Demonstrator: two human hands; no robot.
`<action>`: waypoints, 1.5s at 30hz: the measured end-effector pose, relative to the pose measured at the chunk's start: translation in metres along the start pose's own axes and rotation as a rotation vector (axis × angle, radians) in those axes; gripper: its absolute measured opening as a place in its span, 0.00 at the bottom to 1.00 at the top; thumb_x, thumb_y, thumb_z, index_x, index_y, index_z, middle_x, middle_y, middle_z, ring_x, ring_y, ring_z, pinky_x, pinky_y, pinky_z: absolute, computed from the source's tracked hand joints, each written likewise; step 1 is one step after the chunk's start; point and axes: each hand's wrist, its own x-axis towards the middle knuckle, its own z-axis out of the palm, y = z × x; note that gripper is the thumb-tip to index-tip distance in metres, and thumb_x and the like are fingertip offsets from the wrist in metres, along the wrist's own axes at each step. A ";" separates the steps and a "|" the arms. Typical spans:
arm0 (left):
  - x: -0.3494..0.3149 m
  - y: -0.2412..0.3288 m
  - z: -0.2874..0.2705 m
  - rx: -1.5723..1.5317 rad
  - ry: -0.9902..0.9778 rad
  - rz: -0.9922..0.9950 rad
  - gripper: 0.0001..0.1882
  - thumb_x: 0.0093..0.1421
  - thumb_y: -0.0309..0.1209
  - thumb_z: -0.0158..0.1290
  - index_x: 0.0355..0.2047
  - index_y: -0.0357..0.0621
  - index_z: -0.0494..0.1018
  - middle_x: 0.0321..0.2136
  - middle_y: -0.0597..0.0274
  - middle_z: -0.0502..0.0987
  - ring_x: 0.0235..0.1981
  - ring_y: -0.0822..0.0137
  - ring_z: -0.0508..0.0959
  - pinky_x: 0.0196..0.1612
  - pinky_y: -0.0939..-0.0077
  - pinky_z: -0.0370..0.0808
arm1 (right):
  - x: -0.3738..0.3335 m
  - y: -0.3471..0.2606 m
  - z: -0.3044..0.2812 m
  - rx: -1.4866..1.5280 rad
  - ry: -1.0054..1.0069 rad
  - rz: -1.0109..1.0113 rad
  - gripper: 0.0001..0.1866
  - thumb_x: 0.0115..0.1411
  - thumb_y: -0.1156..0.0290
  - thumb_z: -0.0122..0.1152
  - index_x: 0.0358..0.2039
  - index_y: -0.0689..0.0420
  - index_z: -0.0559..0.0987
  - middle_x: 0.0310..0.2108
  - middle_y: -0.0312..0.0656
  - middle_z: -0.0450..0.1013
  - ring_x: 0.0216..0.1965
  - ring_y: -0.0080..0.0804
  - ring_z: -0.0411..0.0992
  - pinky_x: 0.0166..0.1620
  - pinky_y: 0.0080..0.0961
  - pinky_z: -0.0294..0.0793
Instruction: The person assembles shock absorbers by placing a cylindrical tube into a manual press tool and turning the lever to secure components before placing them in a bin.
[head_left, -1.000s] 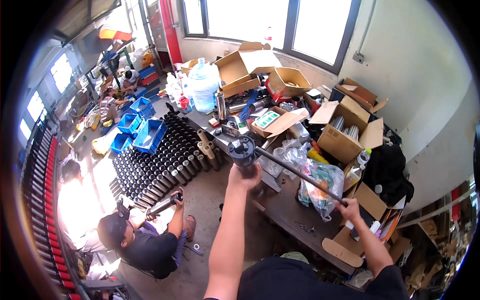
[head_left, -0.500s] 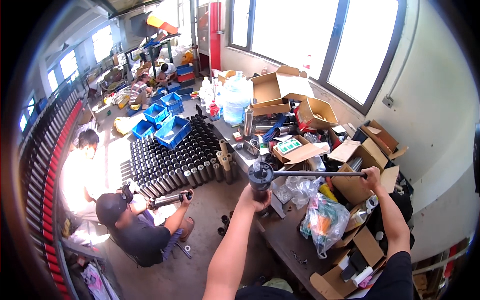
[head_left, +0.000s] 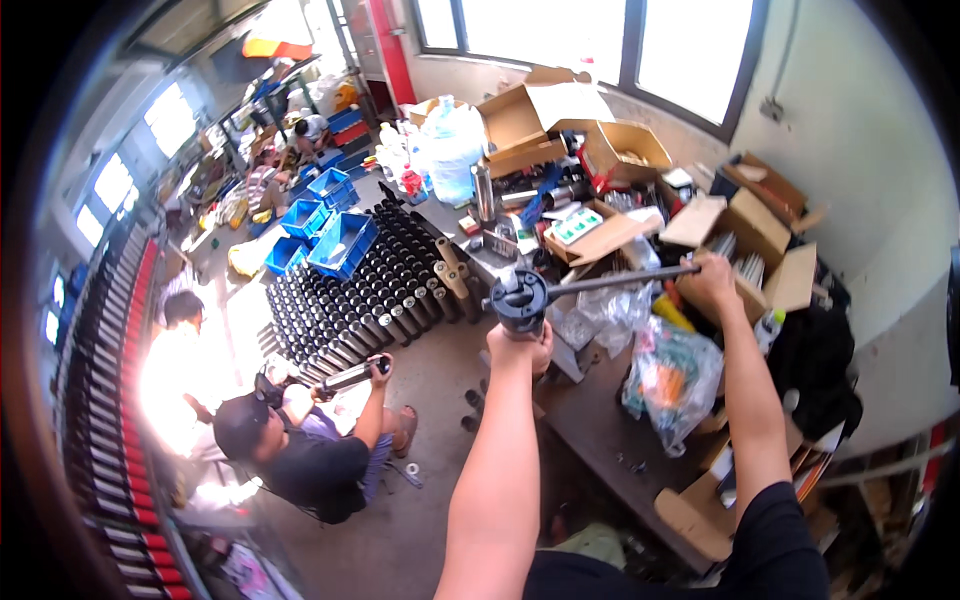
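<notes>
My left hand (head_left: 522,348) is closed around the body of a black metal part just below its wide, round head (head_left: 520,300). The fingers hide most of that body. From the side of the head, a long dark bar (head_left: 615,281) runs off to the right. My right hand (head_left: 712,283) grips the bar's far end. Both hands are raised over the near edge of a cluttered bench (head_left: 600,420). A clear plastic bag with orange and green contents (head_left: 672,385) lies on the bench below the bar.
Open cardboard boxes (head_left: 625,150) and a large clear-blue bottle (head_left: 450,155) crowd the bench. Rows of black cylinders (head_left: 350,290) stand on the floor, with blue bins (head_left: 345,245) on top. A seated co-worker (head_left: 300,450) at left holds a similar cylinder.
The bar has swung from nearly level to sloping up toward the right, as my right hand moved away from me. My left hand keeps hold beneath the head. The whole view has shifted too.
</notes>
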 end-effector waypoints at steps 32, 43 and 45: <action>0.066 0.035 -0.013 0.254 -0.547 0.238 0.18 0.54 0.41 0.58 0.39 0.40 0.76 0.42 0.51 0.73 0.41 0.56 0.75 0.40 0.64 0.82 | 0.025 0.072 0.027 -0.047 -0.020 -0.021 0.09 0.55 0.64 0.63 0.23 0.53 0.84 0.26 0.54 0.77 0.31 0.56 0.76 0.36 0.44 0.75; -0.098 -0.023 -0.129 0.929 -1.184 0.488 0.27 0.64 0.46 0.51 0.51 0.34 0.67 0.39 0.52 0.74 0.37 0.63 0.79 0.37 0.70 0.81 | -0.348 -0.087 0.049 0.694 -0.591 0.836 0.26 0.59 0.50 0.68 0.32 0.68 0.82 0.24 0.35 0.76 0.29 0.24 0.69 0.37 0.30 0.72; -0.109 -0.040 -0.122 0.965 -1.253 0.575 0.26 0.64 0.44 0.51 0.54 0.36 0.65 0.39 0.52 0.74 0.36 0.62 0.79 0.38 0.69 0.81 | -0.399 -0.103 0.061 0.923 -0.665 1.141 0.24 0.61 0.51 0.66 0.17 0.55 0.73 0.14 0.30 0.65 0.15 0.21 0.60 0.19 0.27 0.57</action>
